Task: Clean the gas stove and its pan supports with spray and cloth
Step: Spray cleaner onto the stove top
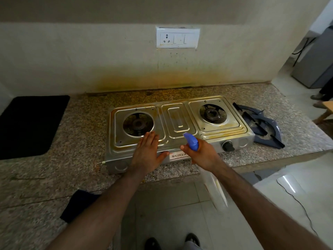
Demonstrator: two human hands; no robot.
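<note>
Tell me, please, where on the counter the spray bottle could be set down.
Bare counter lies between the black mat and the stove, and in front of the stove's left end. Right of the stove is crowded by the pan supports; the dark cloth takes the near edge.

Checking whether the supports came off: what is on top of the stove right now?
No pan supports sit on the stove; both lie on the counter to its right. The left hand rests flat on its front edge, hiding the metal beneath. The right hand holds the spray bottle above it.

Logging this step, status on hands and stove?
Left hand flat on stove. Right hand grips spray bottle. Pan supports off, lying right of stove. Cloth at counter edge.
</note>
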